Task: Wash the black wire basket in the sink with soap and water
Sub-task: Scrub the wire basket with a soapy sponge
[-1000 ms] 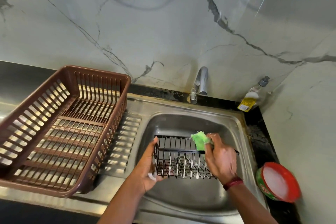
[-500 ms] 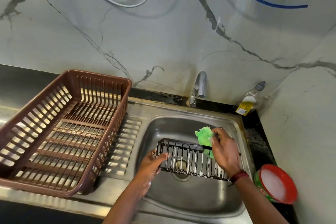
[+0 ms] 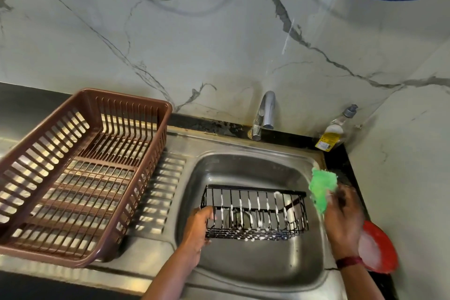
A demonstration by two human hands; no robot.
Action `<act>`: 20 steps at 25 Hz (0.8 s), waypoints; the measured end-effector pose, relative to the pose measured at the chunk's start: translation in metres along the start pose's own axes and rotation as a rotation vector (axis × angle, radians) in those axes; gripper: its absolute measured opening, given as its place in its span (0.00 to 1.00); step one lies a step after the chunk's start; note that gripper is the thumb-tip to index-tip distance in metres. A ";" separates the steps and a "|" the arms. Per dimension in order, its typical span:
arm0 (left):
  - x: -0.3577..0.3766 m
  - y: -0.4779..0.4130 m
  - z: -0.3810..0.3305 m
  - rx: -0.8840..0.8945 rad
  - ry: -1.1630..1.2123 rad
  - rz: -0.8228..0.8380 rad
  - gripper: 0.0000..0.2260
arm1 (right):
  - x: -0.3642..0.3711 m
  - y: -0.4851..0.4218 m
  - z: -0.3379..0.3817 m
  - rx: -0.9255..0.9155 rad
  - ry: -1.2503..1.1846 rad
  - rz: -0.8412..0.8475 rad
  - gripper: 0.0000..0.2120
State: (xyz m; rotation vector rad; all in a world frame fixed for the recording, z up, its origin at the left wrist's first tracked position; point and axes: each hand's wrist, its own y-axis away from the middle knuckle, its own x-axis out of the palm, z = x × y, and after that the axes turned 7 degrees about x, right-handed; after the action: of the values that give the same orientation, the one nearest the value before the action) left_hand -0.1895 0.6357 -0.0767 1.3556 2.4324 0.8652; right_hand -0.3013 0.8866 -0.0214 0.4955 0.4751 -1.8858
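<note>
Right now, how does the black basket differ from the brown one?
The black wire basket is thin metal, streaked with white suds, held in the sink by the left hand. The brown basket is larger, slatted plastic, dry-looking, untouched on the drainboard. Both are rectangular, open and empty.

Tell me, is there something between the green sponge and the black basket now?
Nothing visible: the right hand holds the green sponge just off the black wire basket's right end, with open space between them.

Soap-streaked black wire basket (image 3: 254,213) in a shiny steel sink (image 3: 243,270); brown plastic crate (image 3: 80,173) beside it.
</note>
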 end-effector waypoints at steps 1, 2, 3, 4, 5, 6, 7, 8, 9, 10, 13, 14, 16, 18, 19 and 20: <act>0.001 -0.002 0.001 -0.013 0.015 -0.005 0.20 | -0.003 0.001 -0.007 0.006 0.035 0.013 0.06; 0.003 -0.004 0.002 -0.012 0.021 -0.014 0.28 | -0.004 0.000 -0.015 0.008 0.081 0.019 0.06; 0.004 -0.006 0.003 -0.005 0.023 -0.024 0.36 | -0.001 -0.003 -0.022 0.007 0.127 0.025 0.07; 0.005 -0.008 0.004 0.001 0.025 -0.029 0.41 | 0.003 -0.005 -0.027 0.008 0.160 0.043 0.07; 0.006 -0.008 0.003 0.006 0.028 -0.035 0.42 | 0.009 -0.006 -0.028 0.003 0.184 0.067 0.08; 0.006 -0.007 0.002 0.016 0.030 -0.039 0.37 | 0.015 -0.006 -0.026 -0.005 0.207 0.086 0.09; 0.006 -0.005 0.000 0.028 0.036 -0.038 0.33 | 0.022 -0.004 -0.023 -0.012 0.235 0.113 0.11; 0.006 -0.004 0.000 0.040 0.037 -0.039 0.32 | 0.028 -0.001 -0.019 -0.018 0.261 0.143 0.13; 0.006 -0.004 0.000 0.049 0.023 -0.042 0.34 | 0.034 0.003 -0.017 -0.020 0.285 0.172 0.15; 0.006 -0.003 0.000 0.061 0.003 -0.047 0.38 | 0.040 0.006 -0.017 -0.027 0.311 0.200 0.16; 0.006 -0.003 0.006 0.093 -0.048 -0.083 0.47 | 0.046 0.012 -0.014 -0.080 0.365 0.197 0.16; 0.007 -0.005 0.008 0.090 -0.057 -0.103 0.48 | 0.047 0.015 -0.013 -0.145 0.367 0.170 0.15; 0.010 0.002 0.004 0.066 -0.076 -0.116 0.45 | 0.051 0.025 -0.008 -0.294 0.390 0.139 0.12; 0.017 0.007 0.001 0.073 -0.114 -0.124 0.38 | 0.059 0.039 0.001 -0.358 0.427 0.192 0.10; 0.022 0.010 0.000 0.078 -0.132 -0.123 0.36 | 0.065 0.048 0.006 -0.372 0.425 0.223 0.10; 0.025 0.012 0.000 0.094 -0.142 -0.114 0.36 | 0.071 0.058 0.011 -0.395 0.415 0.243 0.10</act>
State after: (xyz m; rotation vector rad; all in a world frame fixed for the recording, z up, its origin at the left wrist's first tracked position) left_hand -0.1950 0.6611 -0.0677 1.2481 2.4397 0.6135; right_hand -0.2725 0.8062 -0.0561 0.6460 0.9913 -1.4077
